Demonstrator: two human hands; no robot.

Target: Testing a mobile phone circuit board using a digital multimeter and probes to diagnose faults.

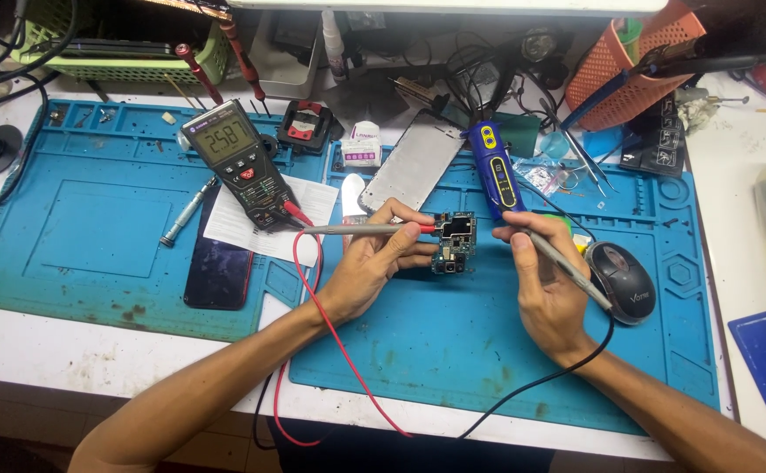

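Left hand [374, 263] grips red probe [357, 229] and steadies board [453, 243]; right hand [548, 280] pinches black probe [567, 267] near board edge; multimeter [236, 162] on blue mat [94, 228].

Matt blue, seemingly rubbery mat [488, 350], glossy black plastic mouse [621, 280], bare green circuit board [453, 245]

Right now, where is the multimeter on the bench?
In the head view the multimeter lies upper left of centre on the left blue mat, propped over a white paper, just left of the left hand, above a dark phone.
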